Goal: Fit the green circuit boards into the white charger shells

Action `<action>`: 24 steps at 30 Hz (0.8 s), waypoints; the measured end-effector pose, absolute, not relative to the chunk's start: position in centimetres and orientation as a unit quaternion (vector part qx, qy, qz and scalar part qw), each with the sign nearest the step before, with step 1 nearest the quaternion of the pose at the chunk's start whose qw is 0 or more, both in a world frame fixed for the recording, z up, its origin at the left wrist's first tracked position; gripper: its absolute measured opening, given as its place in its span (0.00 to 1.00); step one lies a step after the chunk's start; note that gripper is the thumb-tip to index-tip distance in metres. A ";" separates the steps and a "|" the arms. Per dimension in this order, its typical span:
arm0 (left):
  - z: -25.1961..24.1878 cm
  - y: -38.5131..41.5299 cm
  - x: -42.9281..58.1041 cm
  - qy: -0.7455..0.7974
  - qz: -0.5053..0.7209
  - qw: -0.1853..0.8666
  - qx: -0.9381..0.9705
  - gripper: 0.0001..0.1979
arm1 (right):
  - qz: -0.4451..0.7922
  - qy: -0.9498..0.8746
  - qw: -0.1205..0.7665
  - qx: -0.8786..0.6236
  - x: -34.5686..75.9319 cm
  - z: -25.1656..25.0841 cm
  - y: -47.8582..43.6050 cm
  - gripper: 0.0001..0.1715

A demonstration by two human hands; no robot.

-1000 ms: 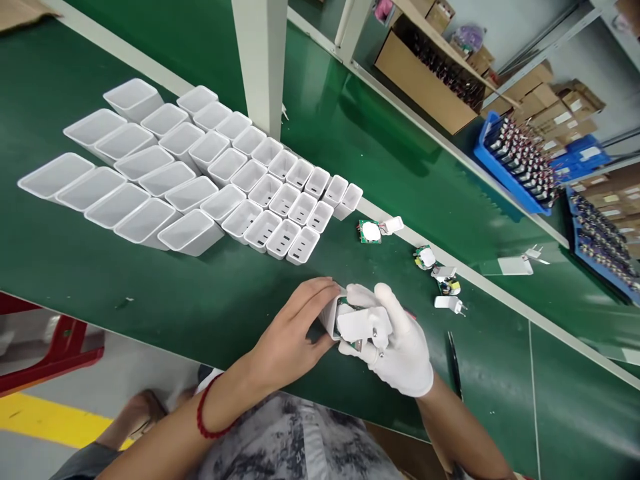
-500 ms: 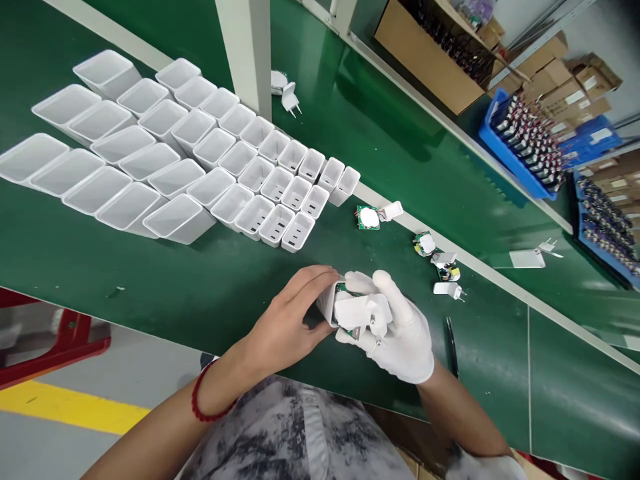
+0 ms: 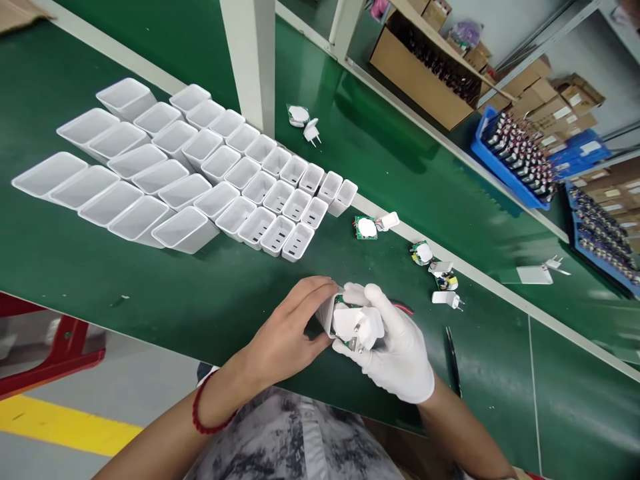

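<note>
My bare left hand [image 3: 293, 330] wraps round a white plastic charger housing [image 3: 326, 313], its mouth turned to the right. In the white-gloved right hand [image 3: 400, 340] is a charger plug assembly [image 3: 357, 325], a white plug cap with metal pins and a green circuit board behind it. The board sits at the mouth of the housing, partly inside it; how deep it goes is hidden. Right-hand fingers lie above and below the assembly. Beyond the hands stand rows of open white housings [image 3: 183, 227], several with port slots in their floors.
Circuit boards with plug caps [image 3: 367, 228] lie along the table's back rail, more of them [image 3: 443, 280] farther right. Black tweezers [image 3: 453, 360] lie right of my glove. A beige post [image 3: 250, 67] rises behind the housings. Blue trays of parts [image 3: 515, 160] stand beyond the rail.
The view has shifted slightly, so most things sit a little lower. The plug assembly has tilted a little in my right hand. A red and black piece now shows behind the glove.
</note>
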State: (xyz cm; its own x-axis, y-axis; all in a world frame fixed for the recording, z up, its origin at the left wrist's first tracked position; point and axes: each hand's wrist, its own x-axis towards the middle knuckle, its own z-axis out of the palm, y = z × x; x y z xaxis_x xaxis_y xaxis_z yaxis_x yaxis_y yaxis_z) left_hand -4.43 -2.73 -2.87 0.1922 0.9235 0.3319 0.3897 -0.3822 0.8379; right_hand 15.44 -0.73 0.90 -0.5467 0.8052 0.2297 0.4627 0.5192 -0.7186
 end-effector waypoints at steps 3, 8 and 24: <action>-2.7 -2.7 -4.5 0.456 0.437 0.308 0.712 0.27 | 0.283 -0.836 0.281 -0.378 15.5 1.1 -1.1 0.51; -2.4 -2.7 -4.6 0.449 0.436 0.332 0.706 0.26 | 0.318 -0.810 0.289 -0.398 15.5 1.4 -1.5 0.50; -3.0 -3.2 -4.6 0.457 0.438 0.331 0.700 0.25 | 0.322 -0.827 0.211 -0.410 14.7 2.0 -1.0 0.56</action>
